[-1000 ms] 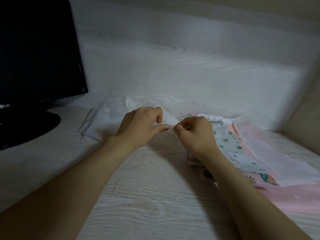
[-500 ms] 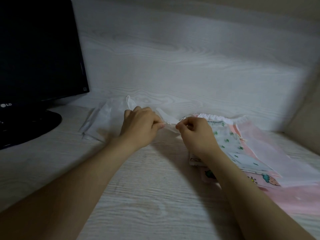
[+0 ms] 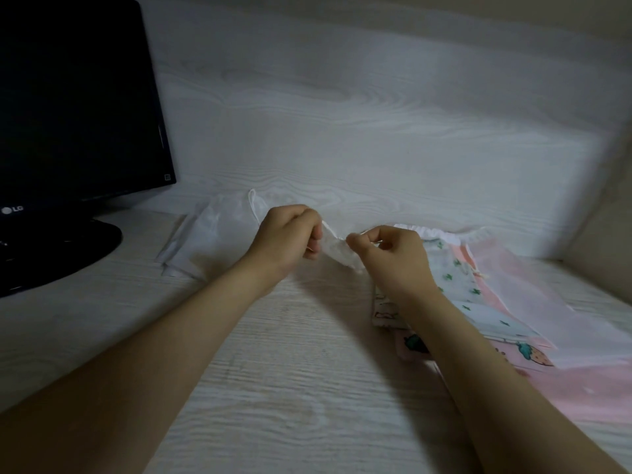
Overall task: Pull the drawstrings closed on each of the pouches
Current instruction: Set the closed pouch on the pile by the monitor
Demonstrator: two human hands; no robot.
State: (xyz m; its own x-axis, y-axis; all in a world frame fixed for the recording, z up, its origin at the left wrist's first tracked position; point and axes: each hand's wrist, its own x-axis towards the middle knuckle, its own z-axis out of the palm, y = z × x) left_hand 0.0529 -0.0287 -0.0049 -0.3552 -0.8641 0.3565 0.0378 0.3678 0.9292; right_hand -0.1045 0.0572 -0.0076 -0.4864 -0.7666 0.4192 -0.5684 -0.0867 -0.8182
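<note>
Pouch (image 3: 337, 250) by pouch is how this goes. The one we have now is small and white, bunched between our two hands and, as far as we can judge, lifted just off the desk (image 3: 273, 371). Our left hand (image 3: 287, 237) is curled tight on its left end, fingers folded in toward the palm. Our right hand (image 3: 393, 254) pinches the right end between thumb and forefinger, the other fingers tucked under. Whether each hand has cord or only cloth we cannot tell, since the cords are too fine to show. The hands sit near each other and the pouch looks gathered but not fully cinched, so we take this to be the middle of the closing pull. Next we would draw the hands apart evenly until the mouth puckers shut, keeping the pinch firm because thin cord slips. Just beyond the left hand lies a white pile (image 3: 212, 234) of flat pouches; whether those are already done we cannot say. Beside and behind the right wrist spreads a printed pile (image 3: 455, 278) of overlapping cactus and pink cloth, one pouch ruffled along its mouth. A dark monitor (image 3: 75, 97) stands at the far left.
</note>
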